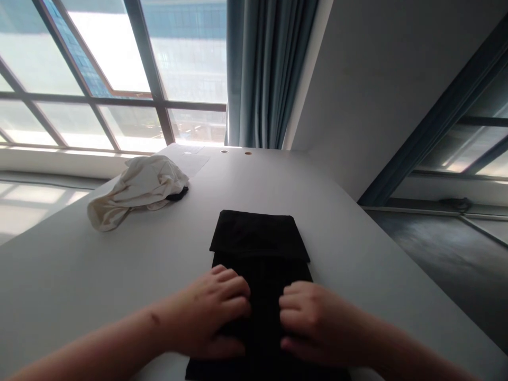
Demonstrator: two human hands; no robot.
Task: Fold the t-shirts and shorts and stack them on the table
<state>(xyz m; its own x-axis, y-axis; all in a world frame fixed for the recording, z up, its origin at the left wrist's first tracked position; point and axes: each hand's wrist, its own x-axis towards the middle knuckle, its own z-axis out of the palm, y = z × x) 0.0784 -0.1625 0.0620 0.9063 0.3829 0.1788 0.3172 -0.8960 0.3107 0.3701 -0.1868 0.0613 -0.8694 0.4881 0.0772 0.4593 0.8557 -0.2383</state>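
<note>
The flat black fabric piece (264, 323) lay lengthwise before you on the smooth white table (341, 243), its far end seemingly already doubled back into a flat flap; the near stretch, partly out of view, seemed left to turn. Your left hand (210, 312) and right hand (317, 320) rested on it, fingers half-curled, though whether they pinched it you couldn't tell. The crumpled cream cloth (141, 185) lay apart, not folded.

I have a single head-worn view, looking forward and down along the table (159, 275), with the left hand (216, 312) and right hand (311, 320) close in below and the window (186, 58) farther off at upper left.
</note>
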